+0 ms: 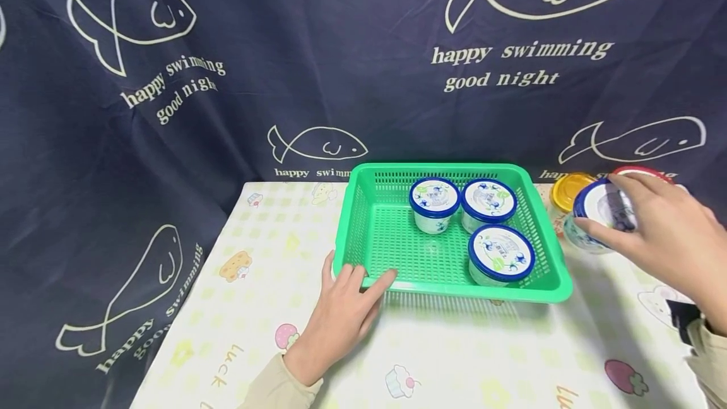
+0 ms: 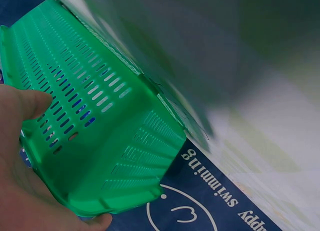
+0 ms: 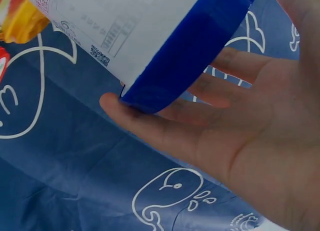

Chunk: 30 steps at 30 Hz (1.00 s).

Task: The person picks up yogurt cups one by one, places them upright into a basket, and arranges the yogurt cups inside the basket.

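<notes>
At the right, my right hand (image 1: 676, 226) grips a white tub with a blue lid (image 1: 608, 207). Its thumb and fingers span the lid's edge, and in the right wrist view the blue lid (image 3: 200, 46) lies within the fingers. My left hand (image 1: 346, 308) holds the near left rim of a green plastic basket (image 1: 454, 289), with fingers over the edge. Inside that basket, toward its right side, stand three similar blue-lidded tubs: one at back middle (image 1: 435, 197), one at back right (image 1: 490, 201) and one in front (image 1: 501, 254).
A tub with a yellow lid (image 1: 570, 191) and one with a red lid (image 1: 642, 172) stand right of the basket, partly hidden by my right hand and its tub. A dark blue fish-print curtain (image 1: 318, 81) hangs behind the patterned tablecloth (image 1: 255, 308).
</notes>
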Each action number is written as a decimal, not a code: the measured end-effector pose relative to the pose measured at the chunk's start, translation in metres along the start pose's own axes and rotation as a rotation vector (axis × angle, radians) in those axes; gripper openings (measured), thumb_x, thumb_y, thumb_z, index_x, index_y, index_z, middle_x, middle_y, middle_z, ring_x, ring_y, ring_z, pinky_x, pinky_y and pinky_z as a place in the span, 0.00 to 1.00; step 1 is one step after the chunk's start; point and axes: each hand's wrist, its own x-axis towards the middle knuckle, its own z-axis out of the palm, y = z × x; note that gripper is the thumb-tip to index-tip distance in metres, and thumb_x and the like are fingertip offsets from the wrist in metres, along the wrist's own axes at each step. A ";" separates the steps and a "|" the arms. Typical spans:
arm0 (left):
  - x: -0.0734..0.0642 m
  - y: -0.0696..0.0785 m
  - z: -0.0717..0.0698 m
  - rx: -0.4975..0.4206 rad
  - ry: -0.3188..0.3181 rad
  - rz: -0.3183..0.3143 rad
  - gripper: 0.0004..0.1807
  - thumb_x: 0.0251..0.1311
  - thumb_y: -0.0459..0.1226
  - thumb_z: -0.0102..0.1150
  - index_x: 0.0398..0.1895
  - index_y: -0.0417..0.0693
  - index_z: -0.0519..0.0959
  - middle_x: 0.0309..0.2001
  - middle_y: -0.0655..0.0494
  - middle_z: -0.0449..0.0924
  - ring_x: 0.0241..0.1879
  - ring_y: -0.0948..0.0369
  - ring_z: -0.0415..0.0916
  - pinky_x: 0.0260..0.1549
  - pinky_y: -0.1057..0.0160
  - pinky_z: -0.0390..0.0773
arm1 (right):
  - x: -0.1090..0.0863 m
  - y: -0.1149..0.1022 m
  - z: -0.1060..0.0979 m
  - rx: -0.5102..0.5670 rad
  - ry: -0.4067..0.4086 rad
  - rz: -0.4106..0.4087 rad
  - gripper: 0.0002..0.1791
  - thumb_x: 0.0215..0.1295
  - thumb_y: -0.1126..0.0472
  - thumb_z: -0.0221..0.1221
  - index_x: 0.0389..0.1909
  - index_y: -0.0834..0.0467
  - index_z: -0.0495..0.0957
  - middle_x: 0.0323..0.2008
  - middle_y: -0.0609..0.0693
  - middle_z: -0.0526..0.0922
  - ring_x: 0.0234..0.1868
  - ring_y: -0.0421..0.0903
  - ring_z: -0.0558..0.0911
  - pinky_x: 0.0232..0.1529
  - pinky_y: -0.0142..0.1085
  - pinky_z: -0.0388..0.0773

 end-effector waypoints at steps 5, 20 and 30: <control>-0.001 0.000 0.001 0.005 0.001 0.002 0.26 0.63 0.40 0.56 0.66 0.63 0.71 0.33 0.54 0.68 0.35 0.53 0.66 0.64 0.28 0.52 | 0.006 -0.011 -0.002 0.026 0.009 -0.068 0.43 0.52 0.47 0.71 0.59 0.74 0.69 0.58 0.74 0.70 0.58 0.73 0.67 0.53 0.70 0.62; -0.001 0.000 0.001 0.020 0.008 0.004 0.25 0.64 0.41 0.57 0.66 0.64 0.71 0.33 0.55 0.67 0.35 0.53 0.66 0.64 0.28 0.51 | 0.027 -0.060 0.003 0.122 -0.025 -0.204 0.44 0.49 0.49 0.73 0.60 0.75 0.70 0.57 0.72 0.73 0.58 0.71 0.70 0.59 0.65 0.64; 0.000 0.000 0.001 0.006 0.008 0.005 0.24 0.67 0.41 0.49 0.66 0.64 0.71 0.33 0.55 0.67 0.34 0.53 0.65 0.65 0.28 0.49 | 0.031 -0.084 0.007 0.137 -0.046 -0.244 0.42 0.52 0.46 0.72 0.62 0.68 0.72 0.58 0.66 0.74 0.59 0.67 0.72 0.58 0.65 0.67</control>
